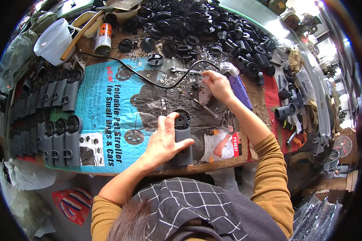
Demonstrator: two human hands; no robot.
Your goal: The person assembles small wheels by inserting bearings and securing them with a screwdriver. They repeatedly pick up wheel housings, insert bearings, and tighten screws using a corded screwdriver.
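Observation:
My left hand [163, 138] is closed around a grey plastic part [183, 154] with a black, ribbed round head, pressing it upright against the sheet near the table's front edge. Farther away and to the right, my right hand [217, 86] has its fingers pinched together. Whatever lies between those fingertips is too small or hidden to name. A metal wrench [185, 70] lies just left of them. Small washers [177, 84] are scattered over the sheet nearby. Right of that hand rests a purple tool [240, 91]. A thin screwdriver-like rod [206, 108] lies between my hands.
Rows of grey parts [70, 96] stand at the left. Black round caps [181, 20] are heaped at the back. A black cord [149, 82] crosses the printed sheet [102, 108]. A spray can [103, 39] and a white bucket [54, 42] stand back left; loose grey parts [284, 111] lie right.

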